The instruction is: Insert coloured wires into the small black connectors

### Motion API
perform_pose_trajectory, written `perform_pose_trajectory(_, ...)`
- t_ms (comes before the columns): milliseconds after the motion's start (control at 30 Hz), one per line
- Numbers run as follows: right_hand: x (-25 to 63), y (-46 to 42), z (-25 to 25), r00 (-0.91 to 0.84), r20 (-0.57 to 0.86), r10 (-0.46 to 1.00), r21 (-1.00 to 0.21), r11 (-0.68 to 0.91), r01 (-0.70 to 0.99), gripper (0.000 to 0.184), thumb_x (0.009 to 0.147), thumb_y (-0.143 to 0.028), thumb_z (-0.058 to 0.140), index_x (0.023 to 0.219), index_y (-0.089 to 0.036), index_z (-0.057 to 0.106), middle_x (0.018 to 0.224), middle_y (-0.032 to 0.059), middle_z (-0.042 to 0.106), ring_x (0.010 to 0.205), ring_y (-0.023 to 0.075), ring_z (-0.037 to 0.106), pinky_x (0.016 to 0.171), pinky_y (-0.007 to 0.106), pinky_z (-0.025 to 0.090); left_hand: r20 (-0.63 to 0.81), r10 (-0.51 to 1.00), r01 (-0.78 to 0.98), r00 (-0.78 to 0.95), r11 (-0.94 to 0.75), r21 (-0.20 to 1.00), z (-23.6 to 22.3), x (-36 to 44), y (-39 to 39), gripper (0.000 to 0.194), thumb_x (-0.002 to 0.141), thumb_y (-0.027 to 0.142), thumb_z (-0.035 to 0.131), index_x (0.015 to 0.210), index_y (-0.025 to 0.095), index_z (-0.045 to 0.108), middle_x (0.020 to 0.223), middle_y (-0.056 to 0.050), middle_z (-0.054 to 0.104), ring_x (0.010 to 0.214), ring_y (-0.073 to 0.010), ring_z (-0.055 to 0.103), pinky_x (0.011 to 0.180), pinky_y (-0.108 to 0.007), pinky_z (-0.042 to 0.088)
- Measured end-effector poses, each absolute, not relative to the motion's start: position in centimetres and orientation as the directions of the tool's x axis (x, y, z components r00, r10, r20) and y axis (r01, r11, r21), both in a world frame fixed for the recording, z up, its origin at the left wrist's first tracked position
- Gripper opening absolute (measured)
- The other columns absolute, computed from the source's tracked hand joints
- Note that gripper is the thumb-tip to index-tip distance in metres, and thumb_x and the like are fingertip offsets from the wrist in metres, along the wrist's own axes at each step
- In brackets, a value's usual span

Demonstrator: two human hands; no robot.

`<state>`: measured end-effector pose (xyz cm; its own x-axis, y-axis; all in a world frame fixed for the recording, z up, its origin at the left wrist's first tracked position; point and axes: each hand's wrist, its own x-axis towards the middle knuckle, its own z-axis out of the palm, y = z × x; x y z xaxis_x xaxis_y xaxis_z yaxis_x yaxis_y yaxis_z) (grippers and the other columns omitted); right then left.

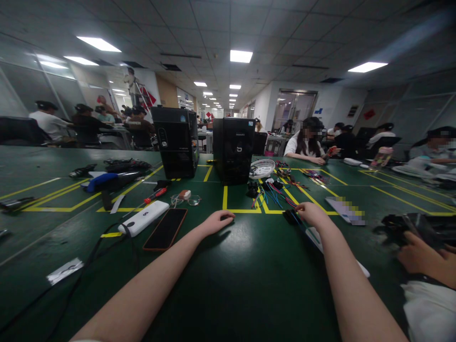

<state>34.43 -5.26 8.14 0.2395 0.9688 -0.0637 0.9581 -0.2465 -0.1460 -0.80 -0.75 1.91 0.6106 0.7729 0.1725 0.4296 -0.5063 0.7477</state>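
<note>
My left hand [218,222] rests on the green table, empty, with its fingers loosely curved and the thumb slightly apart. To its left lies a dark phone [166,230] with an orange-brown edge. My right hand [313,216] is closed at the fingertips on thin wires beside black connectors [292,217]; the hand partly hides the grip. Under the right forearm lies a long white object [315,237], mostly covered. Beyond both hands, coloured wires [272,190] with black plugs spread over yellow tape lines.
Two black computer cases [235,152] stand upright ahead. A white power bank [144,218], glasses [190,200], a red screwdriver [156,195] and black cables lie left. A white basket [262,168] sits beside the right case. At right, a co-worker's hand [423,256] holds a dark device.
</note>
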Motion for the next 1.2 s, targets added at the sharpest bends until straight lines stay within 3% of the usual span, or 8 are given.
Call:
perform_pose_trajectory(333,34.2,-5.3,8.3,0.247,-0.074,0.966,-0.118,-0.255,0.960,0.032,0.069,-0.014,0.046,0.092,-0.017,0.068,0.070,0.0049,0.066,0.067,0.0145,0.059,0.053,0.021,0.034,0.161,0.782,0.428,0.602,-0.486,0.762,2.1,-0.8,-1.0,0.030,0.082,0.034,0.047,0.103,0.018,0.062,0.109,-0.005,0.061,0.103,-0.0198,0.054,0.093,-0.031,0.039)
perform_pose_trajectory(500,33.9,-5.5,8.4,0.232,-0.173,0.957,-0.136,-0.256,0.957,0.029,0.071,-0.014,0.050,0.092,-0.017,0.068,0.076,0.0055,0.067,0.070,0.0146,0.060,0.059,0.020,0.038,0.160,0.784,0.431,0.599,-0.485,0.761,2.3,-0.7,-1.1,0.029,0.082,0.032,0.048,0.102,0.017,0.063,0.108,-0.005,0.062,0.102,-0.0197,0.055,0.092,-0.031,0.040)
perform_pose_trajectory(633,33.4,-6.0,8.8,0.184,-0.265,0.947,-0.054,-0.205,0.977,0.031,0.071,-0.011,0.051,0.095,-0.020,0.068,0.088,0.0055,0.067,0.078,0.0161,0.060,0.063,0.021,0.039,0.167,0.787,0.437,0.593,-0.490,0.754,2.6,-0.6,-1.3,0.028,0.082,0.030,0.048,0.101,0.016,0.063,0.107,-0.007,0.062,0.102,-0.0202,0.055,0.093,-0.032,0.039)
perform_pose_trajectory(733,32.9,-5.9,8.8,0.196,-0.266,0.944,0.019,-0.198,0.980,0.027,0.077,-0.018,0.047,0.096,-0.017,0.067,0.090,0.0080,0.066,0.079,0.0176,0.060,0.064,0.023,0.040,0.170,0.785,0.437,0.595,-0.494,0.752,2.5,-0.6,-1.2,0.028,0.082,0.030,0.048,0.101,0.016,0.063,0.107,-0.006,0.062,0.102,-0.0198,0.055,0.093,-0.031,0.039)
perform_pose_trajectory(867,30.6,-5.3,7.9,0.128,-0.153,0.980,0.021,-0.126,0.992,0.036,0.084,-0.033,0.040,0.091,-0.013,0.069,0.087,0.0128,0.064,0.078,0.0196,0.059,0.067,0.026,0.041,0.171,0.781,0.429,0.600,-0.495,0.756,2.2,-0.7,-1.0,0.029,0.082,0.032,0.048,0.102,0.017,0.063,0.107,-0.005,0.062,0.102,-0.0194,0.055,0.093,-0.032,0.039)
perform_pose_trajectory(1033,23.4,-5.3,4.7,-0.024,0.215,0.976,0.011,0.023,1.000,0.033,0.082,-0.034,0.047,0.100,-0.013,0.064,0.104,0.0166,0.057,0.095,0.0250,0.053,0.079,0.033,0.040,0.202,0.823,0.418,0.531,-0.462,0.782,1.5,-0.5,-0.7,0.031,0.083,0.031,0.047,0.108,0.016,0.059,0.109,-0.007,0.061,0.101,-0.0183,0.055,0.092,-0.030,0.041)
perform_pose_trajectory(1200,16.3,-6.8,1.8,-0.335,0.408,0.850,0.020,0.358,0.934,0.046,0.080,-0.028,0.051,0.125,-0.019,0.044,0.120,0.0140,0.049,0.113,0.0261,0.041,0.093,0.043,0.030,0.307,0.894,0.448,0.327,-0.433,0.783,0.5,-0.3,0.2,0.028,0.085,0.027,0.043,0.105,0.016,0.058,0.109,-0.008,0.060,0.102,-0.0176,0.055,0.094,-0.031,0.040)
